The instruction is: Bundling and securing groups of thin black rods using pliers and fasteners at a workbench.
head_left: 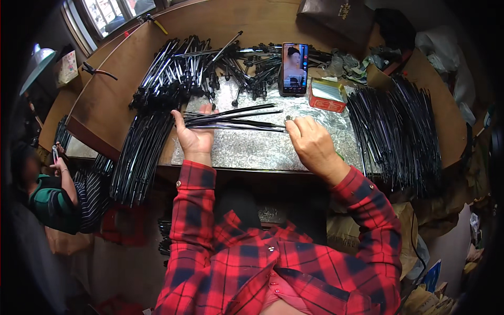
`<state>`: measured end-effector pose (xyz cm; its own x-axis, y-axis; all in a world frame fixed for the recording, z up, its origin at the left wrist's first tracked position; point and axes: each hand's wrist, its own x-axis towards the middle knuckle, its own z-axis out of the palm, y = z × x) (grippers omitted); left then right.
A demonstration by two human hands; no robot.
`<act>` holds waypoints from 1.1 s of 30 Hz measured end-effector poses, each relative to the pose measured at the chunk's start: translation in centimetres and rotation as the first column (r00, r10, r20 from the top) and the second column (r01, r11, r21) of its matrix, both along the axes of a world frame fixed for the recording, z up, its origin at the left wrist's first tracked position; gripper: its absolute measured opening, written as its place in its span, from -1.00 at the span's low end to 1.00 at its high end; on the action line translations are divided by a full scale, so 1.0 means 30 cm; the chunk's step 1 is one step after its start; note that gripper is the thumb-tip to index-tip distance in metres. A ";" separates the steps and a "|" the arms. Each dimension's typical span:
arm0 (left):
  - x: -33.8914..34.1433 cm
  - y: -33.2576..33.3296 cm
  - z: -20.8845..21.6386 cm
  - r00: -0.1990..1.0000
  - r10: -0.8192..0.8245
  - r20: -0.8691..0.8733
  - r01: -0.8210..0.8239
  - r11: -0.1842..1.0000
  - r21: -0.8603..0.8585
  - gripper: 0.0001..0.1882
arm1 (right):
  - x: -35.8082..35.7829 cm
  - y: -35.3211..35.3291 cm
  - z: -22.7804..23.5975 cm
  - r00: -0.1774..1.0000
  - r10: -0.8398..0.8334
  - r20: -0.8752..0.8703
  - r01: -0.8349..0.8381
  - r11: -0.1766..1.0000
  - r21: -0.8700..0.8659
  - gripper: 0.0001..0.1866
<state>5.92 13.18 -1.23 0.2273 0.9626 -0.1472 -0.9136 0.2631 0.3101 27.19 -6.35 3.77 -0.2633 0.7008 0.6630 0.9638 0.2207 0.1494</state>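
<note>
Several thin black rods [241,116] fan out over the worktop, between my two hands. My left hand [195,137] is turned palm up with the thumb stretched out, and the rods' left ends lie across its fingers. At the rods' right ends, my right hand [312,140] is closed in a pinch. A small dark bit shows at its fingertips, too small to name. The speckled grey worktop [252,149] lies beneath both hands.
Bundles of black rods lie at left [139,157] and right [396,131], with a loose rod pile [176,68] behind. A phone [294,71] stands upright beside a red box [326,96] of thin pale sticks. At far left sits another person [52,197].
</note>
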 end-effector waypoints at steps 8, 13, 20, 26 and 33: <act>-0.016 -0.050 0.059 0.933 -0.280 0.225 0.176 0.903 0.393 -0.05 | 0.013 -0.065 -0.035 0.029 -0.589 -0.808 -0.776 0.497 -0.390 -0.79; 0.006 -0.050 0.059 0.969 -0.219 0.113 0.181 0.944 0.275 -0.01 | -0.016 -0.047 -0.132 0.152 -0.251 -0.956 -0.512 0.807 -0.294 -0.71; -0.020 -0.005 -0.068 0.999 -0.003 -0.047 0.000 0.997 -0.071 0.18 | -0.054 -0.071 -0.100 0.745 0.057 -0.664 -0.232 0.956 -0.178 -0.73; -0.016 -0.021 -0.032 0.989 -0.137 0.062 0.121 0.970 0.212 0.07 | -0.053 -0.072 -0.134 0.244 -0.326 -0.913 -0.494 0.769 -0.406 -0.72; -0.010 -0.010 -0.047 0.996 -0.024 -0.091 0.047 0.964 0.263 0.04 | -0.089 -0.062 -0.134 0.112 -0.180 -0.977 -0.450 0.868 -0.212 -0.68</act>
<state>5.61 12.87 -2.64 0.2597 0.9614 0.0907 -0.8720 0.1931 0.4498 24.50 -8.21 -0.24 0.2429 0.9626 0.1198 0.1411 0.0871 -0.9862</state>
